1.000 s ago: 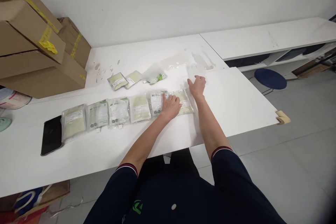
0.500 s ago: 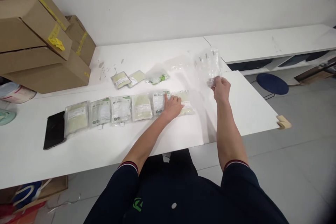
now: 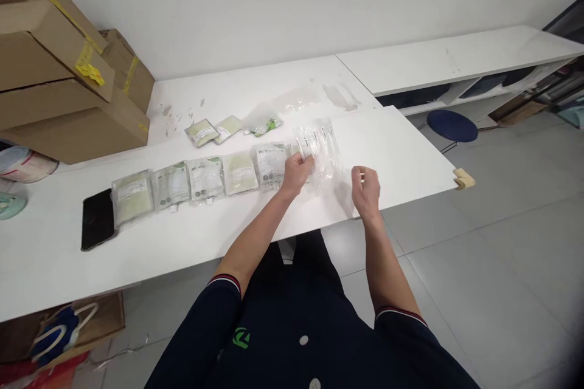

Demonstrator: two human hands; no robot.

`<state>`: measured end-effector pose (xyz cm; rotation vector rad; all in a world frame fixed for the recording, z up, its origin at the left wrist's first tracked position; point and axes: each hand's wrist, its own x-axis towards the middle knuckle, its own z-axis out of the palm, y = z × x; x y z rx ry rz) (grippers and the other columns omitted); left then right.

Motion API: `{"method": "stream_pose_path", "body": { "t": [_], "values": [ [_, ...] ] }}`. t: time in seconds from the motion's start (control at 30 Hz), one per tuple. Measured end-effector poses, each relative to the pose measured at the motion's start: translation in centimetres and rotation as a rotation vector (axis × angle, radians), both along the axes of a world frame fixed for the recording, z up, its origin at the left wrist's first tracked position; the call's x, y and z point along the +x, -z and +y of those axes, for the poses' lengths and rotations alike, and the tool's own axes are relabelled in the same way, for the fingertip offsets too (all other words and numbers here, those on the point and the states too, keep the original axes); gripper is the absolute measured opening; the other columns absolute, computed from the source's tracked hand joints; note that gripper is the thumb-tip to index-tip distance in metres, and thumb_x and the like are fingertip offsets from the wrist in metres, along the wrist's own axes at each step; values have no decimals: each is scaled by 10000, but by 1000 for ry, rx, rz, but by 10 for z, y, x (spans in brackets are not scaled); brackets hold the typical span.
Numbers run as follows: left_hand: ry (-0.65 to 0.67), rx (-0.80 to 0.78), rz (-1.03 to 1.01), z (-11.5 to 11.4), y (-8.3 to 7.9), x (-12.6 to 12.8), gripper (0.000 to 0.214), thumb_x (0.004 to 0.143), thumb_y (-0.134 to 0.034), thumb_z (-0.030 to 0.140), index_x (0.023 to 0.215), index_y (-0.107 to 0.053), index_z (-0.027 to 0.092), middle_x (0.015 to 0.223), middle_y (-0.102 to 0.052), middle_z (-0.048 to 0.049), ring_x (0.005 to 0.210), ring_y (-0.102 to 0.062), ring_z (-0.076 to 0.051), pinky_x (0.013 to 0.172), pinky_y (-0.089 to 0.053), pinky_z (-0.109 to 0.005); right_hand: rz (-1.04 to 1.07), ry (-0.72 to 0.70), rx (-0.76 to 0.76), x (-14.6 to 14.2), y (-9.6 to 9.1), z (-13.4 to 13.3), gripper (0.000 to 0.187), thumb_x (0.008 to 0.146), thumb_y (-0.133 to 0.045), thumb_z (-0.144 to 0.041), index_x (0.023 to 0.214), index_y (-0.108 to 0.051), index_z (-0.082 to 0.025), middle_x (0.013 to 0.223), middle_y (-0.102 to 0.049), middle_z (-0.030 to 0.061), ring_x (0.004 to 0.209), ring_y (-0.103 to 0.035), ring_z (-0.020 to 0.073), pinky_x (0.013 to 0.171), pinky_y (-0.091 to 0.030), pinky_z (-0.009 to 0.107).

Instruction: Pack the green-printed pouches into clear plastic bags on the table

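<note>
A clear plastic air-cushion bag (image 3: 325,149) with small dark printed marks is pinched in my left hand (image 3: 298,174), over the right end of a row of pouches. My right hand (image 3: 366,191) is curled closed to the right of that bag, above the table; what is in its fingers, if anything, I cannot make out. In the row lie several clear-wrapped flat pouches, among them a pale green one (image 3: 240,173) and a white printed one (image 3: 271,163) beside my left hand. The pouch at the row's end is mostly hidden behind that hand and the bag.
A black phone (image 3: 97,219) lies at the row's left end. Behind the row are two small pale green pouches (image 3: 201,132), a clear bag with green print (image 3: 265,124) and loose clear plastic (image 3: 341,97). Cardboard boxes (image 3: 68,97) stand left; a blue stool (image 3: 452,126) is beyond the table.
The clear air-cushion bag has come left and nearer, and my left hand now grips it instead of resting on the pouches. My right hand has moved toward me, away from the bag.
</note>
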<state>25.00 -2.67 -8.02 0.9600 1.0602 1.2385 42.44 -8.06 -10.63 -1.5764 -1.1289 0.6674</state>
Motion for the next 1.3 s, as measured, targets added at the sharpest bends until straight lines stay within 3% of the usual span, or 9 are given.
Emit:
{"method": "stream_pose_path", "body": {
  "t": [0.17, 0.3, 0.47, 0.6, 0.73, 0.83, 0.97, 1.17, 1.3],
  "values": [
    [118, 266, 339, -21, -9, 11, 327, 780, -689, 333, 624, -448, 178, 586, -431, 61, 605, -464, -79, 584, -388, -196, 84, -172, 89, -12, -18, -20, 566, 787, -661, -520, 1282, -565, -262, 1321, -586, 96, 1066, -622, 238, 916, -510, 410],
    [271, 219, 277, -21, -13, 12, 178, 872, -583, 353, 854, -537, 182, 765, -595, -3, 680, -577, -120, 667, -489, -267, 445, -100, 29, -7, -15, -29, 318, 818, -638, -426, 1046, -666, -206, 1018, -714, 66, 821, -690, 190, 799, -564, 372],
    [57, 365, 607, -19, -11, 0, 429, 888, -582, 378, 1277, -485, 223, 1244, -563, -123, 1128, -559, -236, 942, -472, -415, 805, 123, 50, 18, -2, -53, 163, 692, -760, -260, 785, -642, -197, 847, -715, 14, 701, -688, 146, 683, -586, 296],
    [441, 323, 702, -42, -7, 9, 634, 865, -579, 530, 1403, -412, 238, 1362, -513, -140, 1212, -515, -281, 979, -446, -433, 901, 157, 54, 19, 6, -64, 301, 574, -856, -213, 782, -638, -208, 815, -716, -11, 733, -698, 151, 702, -591, 287],
    [658, 228, 669, -55, 6, 23, 861, 733, -712, 567, 1459, -360, 267, 1332, -548, -138, 1150, -556, -294, 935, -454, -407, 857, 83, 59, 10, 5, -67, 307, 628, -850, -349, 820, -655, -209, 844, -734, 27, 769, -713, 195, 732, -596, 356],
    [699, 236, 637, -49, 16, 22, 687, 762, -696, 525, 1364, -491, 263, 1120, -651, -99, 1035, -600, -265, 894, -459, -376, 761, 22, 68, 13, 0, -68, 307, 723, -774, -447, 881, -659, -210, 923, -741, 59, 845, -721, 223, 777, -585, 388],
    [586, 330, 832, -38, 25, 15, 336, 828, -650, 427, 1092, -633, 219, 965, -637, -81, 1032, -582, -270, 944, -418, -391, 579, 153, 75, 33, 1, -67, 344, 818, -644, -531, 866, -641, -191, 884, -738, 69, 776, -716, 179, 722, -578, 326],
    [419, 319, 1154, -40, 36, 28, 510, 759, -708, 532, 1068, -567, 152, 1145, -530, -190, 1130, -504, -404, 925, -394, -494, 307, 238, -15, 54, 11, -72, 330, 824, -610, -495, 897, -631, -174, 771, -724, 44, 596, -666, 137, 528, -506, 235],
    [449, 417, 1258, -48, 43, 40, 82, 867, -569, 181, 924, -599, 130, 1037, -580, -191, 1085, -533, -361, 923, -374, -506, 75, 223, -51, 62, 11, -85, 320, 840, -571, -470, 939, -652, -176, 735, -724, 41, 531, -609, 121, 469, -438, 213]
  ]
}}
